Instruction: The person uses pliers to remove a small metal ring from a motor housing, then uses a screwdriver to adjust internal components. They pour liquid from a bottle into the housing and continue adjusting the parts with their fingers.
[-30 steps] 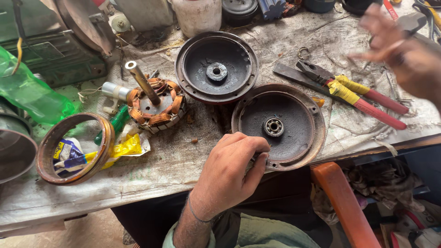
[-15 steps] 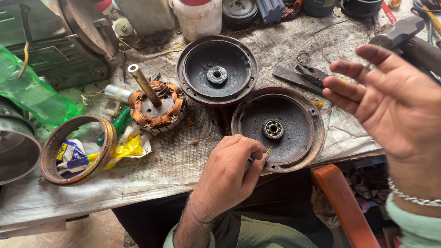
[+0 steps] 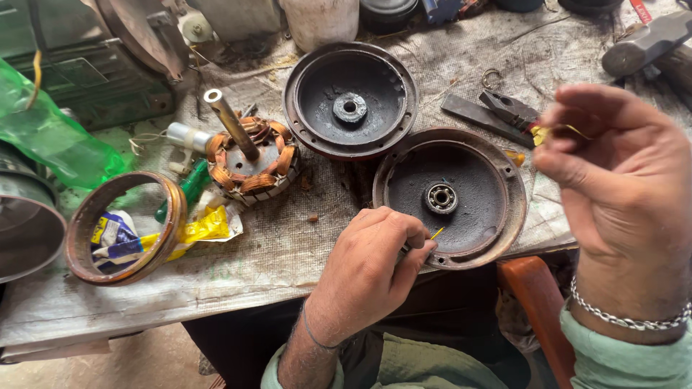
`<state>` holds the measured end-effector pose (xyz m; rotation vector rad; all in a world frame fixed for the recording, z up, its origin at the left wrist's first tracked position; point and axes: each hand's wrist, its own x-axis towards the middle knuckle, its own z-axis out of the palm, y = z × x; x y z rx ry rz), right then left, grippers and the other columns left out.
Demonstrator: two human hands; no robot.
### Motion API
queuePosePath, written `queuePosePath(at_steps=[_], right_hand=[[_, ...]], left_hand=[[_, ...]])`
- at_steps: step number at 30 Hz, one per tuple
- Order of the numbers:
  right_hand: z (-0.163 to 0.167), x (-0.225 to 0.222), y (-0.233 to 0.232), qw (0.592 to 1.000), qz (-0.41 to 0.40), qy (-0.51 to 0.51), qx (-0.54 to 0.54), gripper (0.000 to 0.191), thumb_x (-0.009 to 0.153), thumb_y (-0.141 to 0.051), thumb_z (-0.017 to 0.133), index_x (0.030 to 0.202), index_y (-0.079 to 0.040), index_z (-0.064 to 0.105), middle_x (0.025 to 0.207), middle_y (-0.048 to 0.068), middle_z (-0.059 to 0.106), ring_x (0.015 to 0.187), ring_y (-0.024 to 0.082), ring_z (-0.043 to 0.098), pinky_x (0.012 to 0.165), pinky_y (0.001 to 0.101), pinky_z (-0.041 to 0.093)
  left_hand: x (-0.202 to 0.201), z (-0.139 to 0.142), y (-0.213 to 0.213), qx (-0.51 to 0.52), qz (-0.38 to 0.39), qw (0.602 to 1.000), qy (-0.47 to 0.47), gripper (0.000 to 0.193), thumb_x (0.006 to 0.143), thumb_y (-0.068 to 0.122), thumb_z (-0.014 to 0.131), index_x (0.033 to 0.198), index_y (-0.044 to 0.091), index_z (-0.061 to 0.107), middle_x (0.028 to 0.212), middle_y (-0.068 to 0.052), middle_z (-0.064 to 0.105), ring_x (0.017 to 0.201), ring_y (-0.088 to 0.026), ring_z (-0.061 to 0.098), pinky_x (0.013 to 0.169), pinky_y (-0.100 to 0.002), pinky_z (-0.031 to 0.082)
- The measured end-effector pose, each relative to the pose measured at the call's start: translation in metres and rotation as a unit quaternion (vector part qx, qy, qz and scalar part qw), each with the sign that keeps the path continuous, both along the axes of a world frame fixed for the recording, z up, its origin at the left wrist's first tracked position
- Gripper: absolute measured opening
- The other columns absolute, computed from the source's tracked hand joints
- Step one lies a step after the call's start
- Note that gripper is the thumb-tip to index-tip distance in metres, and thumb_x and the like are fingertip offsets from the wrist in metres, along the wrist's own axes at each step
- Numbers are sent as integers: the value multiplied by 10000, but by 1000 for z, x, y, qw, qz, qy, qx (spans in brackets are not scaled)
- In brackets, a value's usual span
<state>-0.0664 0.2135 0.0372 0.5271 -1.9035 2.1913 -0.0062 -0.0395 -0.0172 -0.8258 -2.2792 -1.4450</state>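
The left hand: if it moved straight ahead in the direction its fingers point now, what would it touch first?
Probably the near round motor cover. The left hand pinches a thin yellow strand, its fingers pointing up and right over that cover's rim. The bearing at its centre lies next, though depth is hard to judge.

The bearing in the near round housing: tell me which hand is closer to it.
Left. The left hand rests at the near rim of the housing, just beside the bearing. The right hand is raised off to its right.

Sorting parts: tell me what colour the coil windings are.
Coppery orange windings, clearest in the head view.
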Motion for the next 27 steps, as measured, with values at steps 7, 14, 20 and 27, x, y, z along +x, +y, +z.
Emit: queuePosePath(at_steps=[7, 14, 20, 27], right_hand=[[5, 18, -20, 912, -30, 54, 406, 283, 804, -30, 797, 1084, -9, 757, 984, 99, 785, 869, 181, 733, 785, 293, 582], [-5, 13, -31, 896, 147, 77, 412, 239, 780, -74, 796, 1017, -58, 775, 914, 40, 794, 838, 164, 729, 675, 252, 611], [-13, 10, -28, 899, 166, 47, 402, 224, 851, -97, 785, 1070, -61, 756, 953, 18, 788, 841, 134, 723, 689, 242, 600], [-23, 8, -25, 899, 171, 15, 402, 188, 858, -87, 771, 1042, -59, 748, 959, 12, 786, 858, 127, 726, 699, 233, 611]], left_hand=[[-1, -6, 0, 14, 10, 1000, 11, 214, 961, 60, 766, 1067, 50, 580, 927, -56, 655, 892, -234, 672, 839, -373, 533], [-4, -12, 3, 14, 7, 1000, 18, 298, 958, 35, 781, 1113, 54, 527, 963, -46, 659, 905, -210, 686, 841, -363, 533], [-4, -17, 2, 23, 11, 999, 21, 321, 951, 35, 780, 1133, 59, 517, 979, -44, 660, 932, -222, 681, 878, -369, 534], [-4, -20, 0, 31, 6, 999, 27, 329, 985, 36, 769, 1174, 63, 502, 1032, -48, 672, 968, -236, 692, 905, -375, 533]])
